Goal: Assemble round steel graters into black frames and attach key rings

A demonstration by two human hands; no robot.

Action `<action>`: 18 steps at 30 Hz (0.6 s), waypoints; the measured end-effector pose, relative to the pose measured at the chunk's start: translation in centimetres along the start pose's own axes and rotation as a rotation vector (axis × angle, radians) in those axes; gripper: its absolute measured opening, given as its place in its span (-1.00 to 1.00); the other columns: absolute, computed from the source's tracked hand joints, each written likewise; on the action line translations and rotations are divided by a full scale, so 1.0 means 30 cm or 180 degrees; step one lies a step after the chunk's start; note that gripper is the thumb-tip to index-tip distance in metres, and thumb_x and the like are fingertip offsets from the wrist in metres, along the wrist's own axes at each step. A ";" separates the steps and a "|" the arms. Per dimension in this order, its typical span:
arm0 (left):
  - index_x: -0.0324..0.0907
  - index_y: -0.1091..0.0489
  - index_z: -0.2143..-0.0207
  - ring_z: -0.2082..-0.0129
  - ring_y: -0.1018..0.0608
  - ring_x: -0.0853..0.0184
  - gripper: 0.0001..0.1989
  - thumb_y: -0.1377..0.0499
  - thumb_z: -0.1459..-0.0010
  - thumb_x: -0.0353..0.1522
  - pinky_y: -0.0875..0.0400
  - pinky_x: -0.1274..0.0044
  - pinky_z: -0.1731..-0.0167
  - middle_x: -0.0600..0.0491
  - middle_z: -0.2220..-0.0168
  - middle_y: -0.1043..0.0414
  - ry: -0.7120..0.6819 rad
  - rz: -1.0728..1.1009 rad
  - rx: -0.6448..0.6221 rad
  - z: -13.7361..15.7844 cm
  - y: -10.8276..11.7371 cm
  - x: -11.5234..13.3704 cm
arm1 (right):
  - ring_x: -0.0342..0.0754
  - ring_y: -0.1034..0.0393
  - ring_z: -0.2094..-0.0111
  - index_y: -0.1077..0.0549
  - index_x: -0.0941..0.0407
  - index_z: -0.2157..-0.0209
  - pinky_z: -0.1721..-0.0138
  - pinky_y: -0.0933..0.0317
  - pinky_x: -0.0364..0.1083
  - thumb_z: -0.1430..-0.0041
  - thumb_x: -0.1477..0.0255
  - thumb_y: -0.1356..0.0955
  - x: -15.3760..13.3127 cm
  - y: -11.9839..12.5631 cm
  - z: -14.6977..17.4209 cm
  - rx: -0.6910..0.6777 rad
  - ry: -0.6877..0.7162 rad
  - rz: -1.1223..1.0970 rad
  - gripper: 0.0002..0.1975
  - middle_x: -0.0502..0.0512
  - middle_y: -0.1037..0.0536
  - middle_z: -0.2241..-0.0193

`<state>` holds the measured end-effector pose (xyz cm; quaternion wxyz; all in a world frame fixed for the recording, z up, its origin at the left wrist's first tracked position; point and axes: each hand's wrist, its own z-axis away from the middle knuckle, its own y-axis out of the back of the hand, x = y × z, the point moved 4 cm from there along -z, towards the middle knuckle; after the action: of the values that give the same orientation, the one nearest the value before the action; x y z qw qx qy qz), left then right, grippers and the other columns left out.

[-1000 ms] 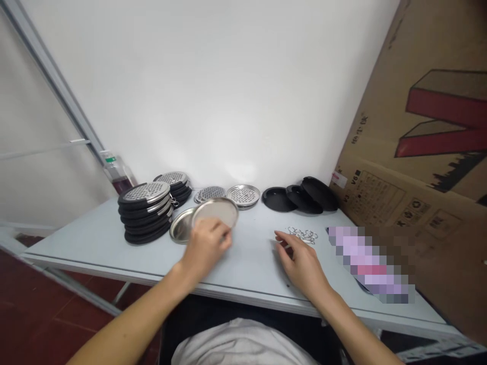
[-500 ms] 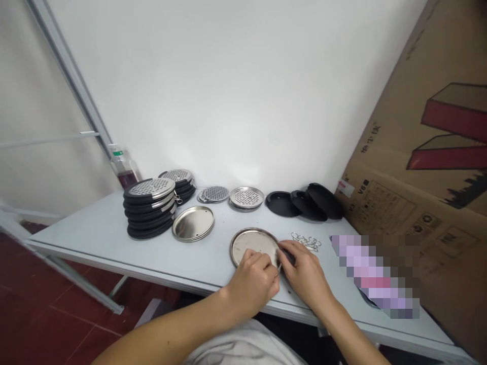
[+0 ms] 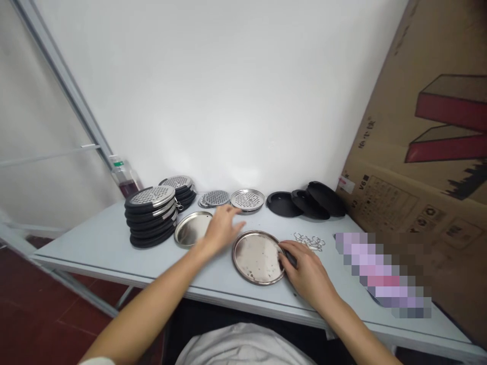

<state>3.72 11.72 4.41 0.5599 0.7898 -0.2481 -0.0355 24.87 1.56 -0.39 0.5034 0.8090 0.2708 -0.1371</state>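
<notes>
My left hand point(image 3: 223, 229) is over the middle of the table, fingers apart and holding nothing. It partly covers a shallow round metal lid point(image 3: 188, 230) and is close in front of a silver disc with punched holes point(image 3: 247, 199). My right hand point(image 3: 307, 268) grips the right rim of a round metal plate point(image 3: 257, 261) that rests on the table. A small black piece point(image 3: 289, 256) shows between its thumb and fingers at that rim. The plate's face is smeared and spotted.
Black-edged perforated discs point(image 3: 150, 218) are stacked at left, with a bottle point(image 3: 124, 177) behind. Loose perforated discs point(image 3: 216, 198), black round covers point(image 3: 283, 204) and wire clips point(image 3: 310, 241) lie across the table. A pixelated object point(image 3: 380, 274) and large cardboard box point(image 3: 399, 203) bound the right.
My left hand has left the plate's near edge, moved forward and left, and opened. My right hand keeps its hold on the rim. The view has shifted slightly.
</notes>
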 end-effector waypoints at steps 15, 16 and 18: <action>-0.18 -0.38 -0.07 -0.08 -0.45 0.11 -0.35 -0.29 0.00 -0.03 -0.30 0.47 -0.03 -0.16 -0.11 -0.40 0.0716 -0.0409 -0.0582 -0.343 -0.061 -0.431 | 0.13 -0.41 0.03 -0.52 0.12 0.11 -0.06 -0.25 0.13 -0.26 0.43 -0.26 -0.002 0.002 0.003 -0.0013 -0.0029 -0.0012 -0.75 0.20 -0.55 0.08; -0.18 -0.41 -0.04 -0.04 -0.48 0.13 -0.40 -0.28 -0.01 -0.04 -0.32 0.48 0.00 -0.14 -0.07 -0.43 0.0687 -0.0412 -0.0553 -0.345 -0.055 -0.430 | 0.13 -0.42 0.03 -0.52 0.12 0.12 -0.06 -0.24 0.14 -0.26 0.43 -0.26 -0.002 0.002 0.003 -0.0008 -0.0036 -0.0011 -0.75 0.20 -0.55 0.08; -0.19 -0.46 0.01 0.04 -0.52 0.16 -0.46 -0.26 -0.04 -0.05 -0.35 0.50 0.08 -0.12 0.02 -0.50 0.0633 -0.0433 -0.0491 -0.347 -0.038 -0.424 | 0.13 -0.42 0.04 -0.52 0.12 0.12 -0.06 -0.24 0.14 -0.25 0.43 -0.26 -0.004 0.003 0.004 -0.0009 -0.0052 -0.0012 -0.75 0.21 -0.56 0.08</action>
<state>-3.52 26.54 4.41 0.6370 0.7591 -0.1338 -0.0140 24.83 1.39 -0.33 0.5064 0.8066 0.2685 -0.1444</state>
